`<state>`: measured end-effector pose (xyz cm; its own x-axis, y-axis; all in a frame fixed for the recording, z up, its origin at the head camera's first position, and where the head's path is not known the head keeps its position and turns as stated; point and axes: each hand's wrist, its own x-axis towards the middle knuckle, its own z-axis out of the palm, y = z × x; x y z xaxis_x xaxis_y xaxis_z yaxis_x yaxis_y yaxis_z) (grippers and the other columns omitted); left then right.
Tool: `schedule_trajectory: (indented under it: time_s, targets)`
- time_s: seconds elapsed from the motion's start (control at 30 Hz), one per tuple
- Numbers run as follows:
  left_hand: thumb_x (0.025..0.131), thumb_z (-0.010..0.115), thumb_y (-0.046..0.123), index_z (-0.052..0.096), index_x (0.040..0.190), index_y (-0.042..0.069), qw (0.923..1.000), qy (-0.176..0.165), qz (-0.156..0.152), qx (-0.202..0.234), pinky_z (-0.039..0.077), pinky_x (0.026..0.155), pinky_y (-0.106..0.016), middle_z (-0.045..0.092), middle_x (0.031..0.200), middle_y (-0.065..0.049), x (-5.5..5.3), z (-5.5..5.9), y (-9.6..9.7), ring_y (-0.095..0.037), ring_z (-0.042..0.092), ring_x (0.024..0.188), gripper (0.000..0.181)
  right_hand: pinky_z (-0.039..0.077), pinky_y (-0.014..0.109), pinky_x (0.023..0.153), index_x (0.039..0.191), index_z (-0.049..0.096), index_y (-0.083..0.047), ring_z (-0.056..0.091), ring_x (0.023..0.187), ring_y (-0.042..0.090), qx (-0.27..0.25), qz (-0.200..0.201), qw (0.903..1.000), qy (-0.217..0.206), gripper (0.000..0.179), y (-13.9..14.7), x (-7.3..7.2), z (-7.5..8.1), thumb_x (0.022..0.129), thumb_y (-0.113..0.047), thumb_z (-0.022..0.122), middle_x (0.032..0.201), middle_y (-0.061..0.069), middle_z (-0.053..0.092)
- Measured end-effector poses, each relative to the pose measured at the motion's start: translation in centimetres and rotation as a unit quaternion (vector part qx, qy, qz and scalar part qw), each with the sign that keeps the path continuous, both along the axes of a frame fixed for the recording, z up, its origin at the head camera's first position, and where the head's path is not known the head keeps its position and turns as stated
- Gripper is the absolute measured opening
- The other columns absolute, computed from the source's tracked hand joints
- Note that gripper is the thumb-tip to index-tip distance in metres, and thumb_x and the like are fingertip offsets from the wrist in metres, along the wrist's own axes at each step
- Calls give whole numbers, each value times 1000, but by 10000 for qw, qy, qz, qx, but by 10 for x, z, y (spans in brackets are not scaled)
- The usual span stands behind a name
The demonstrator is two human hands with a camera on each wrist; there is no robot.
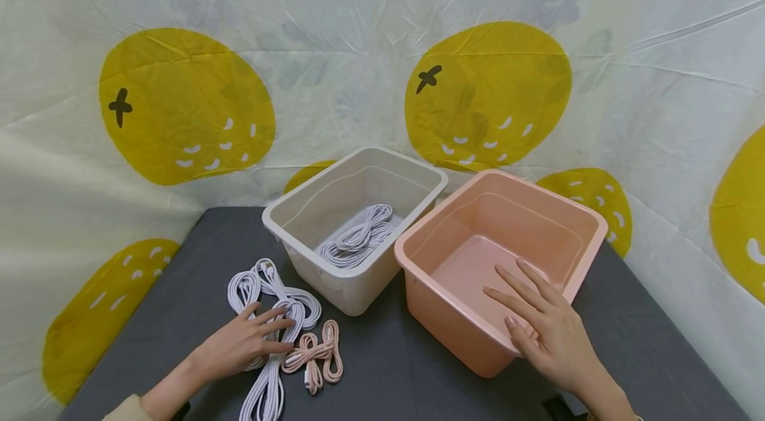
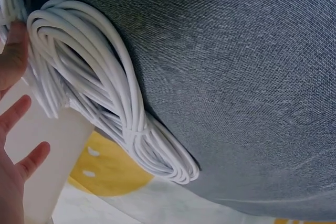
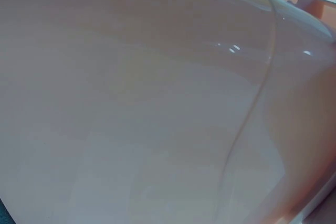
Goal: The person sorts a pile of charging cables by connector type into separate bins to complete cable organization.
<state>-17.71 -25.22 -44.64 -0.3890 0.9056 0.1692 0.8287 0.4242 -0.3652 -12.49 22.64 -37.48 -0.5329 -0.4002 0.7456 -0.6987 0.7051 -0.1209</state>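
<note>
My left hand is over the coiled white cables at the left of the table, fingers spread and loosely bent. In the left wrist view a fingertip lies against one tied white coil. Right beside those fingertips is a smaller tied pink cable. My right hand reaches over the near right rim of a pink bin, its fingers extended and spread above the inside. The bin's smooth wall fills most of the right wrist view, which hides that hand.
A beige bin stands left of the pink one, close against it, with coiled white cables inside. Both rest on a dark grey tabletop. Behind hangs a pale cloth with big yellow fruit prints.
</note>
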Motion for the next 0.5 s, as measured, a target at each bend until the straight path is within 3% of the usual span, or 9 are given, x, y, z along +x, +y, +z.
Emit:
schedule_trajectory:
  time_s: [0.17, 0.3, 0.5]
  targets:
    - [66, 69, 13, 59, 106, 38, 9998, 28, -208, 40, 41, 76, -48, 59, 116, 6, -3, -2, 0, -25, 53, 111, 49, 12, 19, 109, 112, 63, -17, 32, 131, 26, 0, 1, 10000, -6, 34, 0, 0, 0, 91, -33, 42, 131, 7, 50]
    - [64, 69, 10, 57, 106, 39, 9996, -28, -267, 78, 42, 77, -48, 59, 117, 6, -2, -5, 1, -25, 54, 110, 53, 12, 19, 109, 112, 63, -17, 31, 132, 25, -11, 12, 10000, 5, 34, 0, 0, 0, 91, -34, 42, 131, 7, 50]
    - [69, 66, 12, 52, 114, 39, 9995, -140, -292, 44, 44, 78, -46, 56, 122, 6, 1, -11, 1, -20, 56, 107, 54, 12, 19, 109, 112, 63, -17, 30, 132, 23, -27, 33, 10000, 7, 34, 0, 0, 1, 91, -33, 42, 131, 8, 50]
